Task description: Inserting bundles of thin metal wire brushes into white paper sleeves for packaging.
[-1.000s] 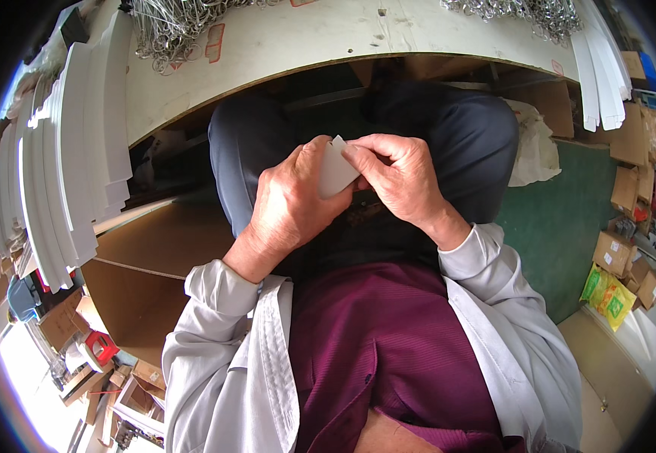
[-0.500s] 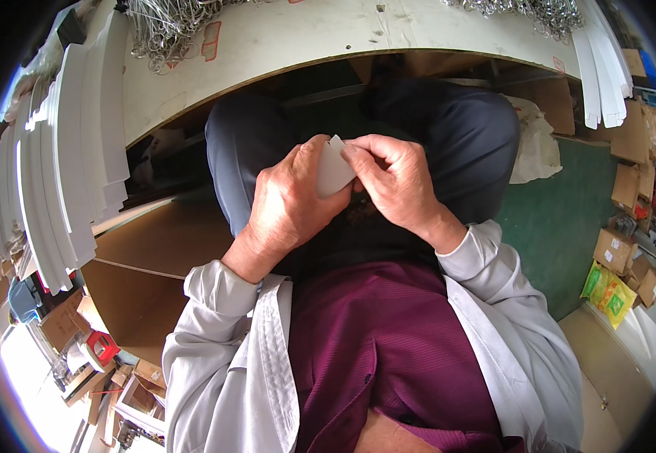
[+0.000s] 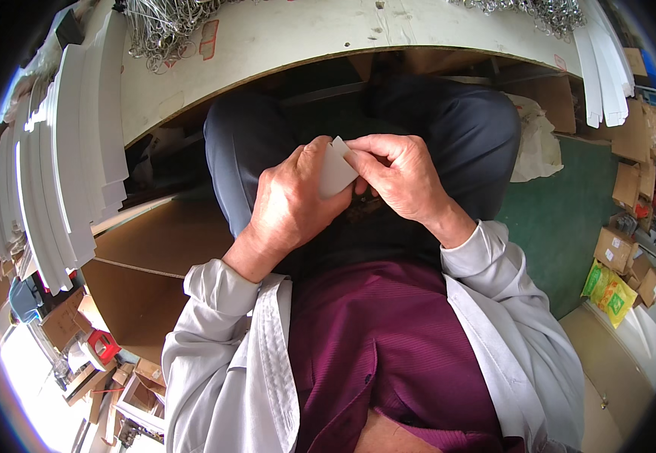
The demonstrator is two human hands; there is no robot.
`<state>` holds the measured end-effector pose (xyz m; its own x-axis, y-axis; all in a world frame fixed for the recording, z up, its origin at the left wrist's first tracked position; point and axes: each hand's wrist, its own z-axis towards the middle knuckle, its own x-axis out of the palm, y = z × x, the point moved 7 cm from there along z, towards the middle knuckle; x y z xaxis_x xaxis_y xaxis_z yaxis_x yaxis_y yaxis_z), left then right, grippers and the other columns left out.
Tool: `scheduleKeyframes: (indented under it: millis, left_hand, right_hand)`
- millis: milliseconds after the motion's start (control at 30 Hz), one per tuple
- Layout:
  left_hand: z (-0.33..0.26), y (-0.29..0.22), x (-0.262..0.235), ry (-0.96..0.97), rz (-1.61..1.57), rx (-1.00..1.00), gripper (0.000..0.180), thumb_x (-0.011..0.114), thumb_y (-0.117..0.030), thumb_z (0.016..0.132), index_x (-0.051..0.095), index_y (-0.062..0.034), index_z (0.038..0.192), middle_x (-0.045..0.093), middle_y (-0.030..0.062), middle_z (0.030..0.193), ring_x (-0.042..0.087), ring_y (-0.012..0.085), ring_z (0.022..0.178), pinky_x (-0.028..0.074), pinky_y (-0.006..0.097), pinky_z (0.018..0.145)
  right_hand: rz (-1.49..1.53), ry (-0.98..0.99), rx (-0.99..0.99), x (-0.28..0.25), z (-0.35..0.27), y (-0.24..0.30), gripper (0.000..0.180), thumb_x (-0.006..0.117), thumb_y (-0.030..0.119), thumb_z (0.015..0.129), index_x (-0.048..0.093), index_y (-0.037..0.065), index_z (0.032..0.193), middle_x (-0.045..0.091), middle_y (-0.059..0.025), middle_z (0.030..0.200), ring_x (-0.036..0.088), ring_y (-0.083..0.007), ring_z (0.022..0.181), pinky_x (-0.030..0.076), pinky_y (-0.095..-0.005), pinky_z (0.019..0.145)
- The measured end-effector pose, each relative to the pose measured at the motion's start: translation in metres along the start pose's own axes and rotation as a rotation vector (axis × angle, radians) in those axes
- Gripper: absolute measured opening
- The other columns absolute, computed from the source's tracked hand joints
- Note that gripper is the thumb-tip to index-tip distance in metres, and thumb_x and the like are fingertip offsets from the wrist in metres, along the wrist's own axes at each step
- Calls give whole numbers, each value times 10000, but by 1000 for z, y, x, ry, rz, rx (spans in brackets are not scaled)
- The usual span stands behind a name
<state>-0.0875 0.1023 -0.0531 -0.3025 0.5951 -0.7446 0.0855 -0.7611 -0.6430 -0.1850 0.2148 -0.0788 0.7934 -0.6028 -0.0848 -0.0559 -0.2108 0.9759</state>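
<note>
A small white card-like piece (image 3: 335,172) with a pointed top corner is held between my hands, above my lap. My left hand (image 3: 292,192) is closed round its left side, the thumb along its lower edge. On the other side my right hand (image 3: 397,175) pinches the right edge near the top corner between thumb and forefinger. The remaining right-hand fingers curl beneath and are partly hidden. Whether the piece is one layer or several, I cannot tell.
Ahead lies a pale worktop (image 3: 290,57) bearing heaps of metal wire hooks (image 3: 169,30). Long white strips (image 3: 79,151) hang at the left and more white strips (image 3: 600,68) at the right. An open cardboard box (image 3: 143,272) stands left of my legs; small cartons (image 3: 615,249) are stacked far right.
My right hand has shifted very slightly right, and its thumb sits a little lower on the white piece. The left hand keeps its hold almost unmoved.
</note>
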Motion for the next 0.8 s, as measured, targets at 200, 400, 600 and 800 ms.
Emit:
scheduleKeyframes:
  millis: [200,400,600,800]
  left_hand:
    - [4,-3,-6,0,0,-4,576,831,-156,750,597,29,1242,727,203,997,749,375,878,637,442,748]
    - [4,1,-5,25,-10,-43,579,836,-164,758,598,29,1249,728,207,1032,747,380,896,636,445,756]
    - [3,0,-5,-16,-14,-19,577,833,-170,757,599,26,1247,728,203,1034,748,376,896,638,442,751]
    - [0,-5,-1,14,-12,8,579,831,-159,737,608,6,1246,727,193,1008,749,372,877,640,443,739]
  right_hand:
    - [-137,-108,-198,5,-5,10,194,669,96,996,755,-48,1092,758,-203,853,757,-240,713,575,-319,625]
    - [-339,-133,-248,7,-14,15,288,714,170,982,728,-53,1164,723,-203,814,710,-319,706,560,-393,635]
    - [-361,-250,-440,12,-17,24,291,696,180,995,725,-24,1200,699,-190,777,691,-309,682,548,-395,623]
    - [-102,-150,-217,-1,-9,8,230,691,165,994,753,-49,1053,707,-202,746,695,-224,617,520,-350,570]
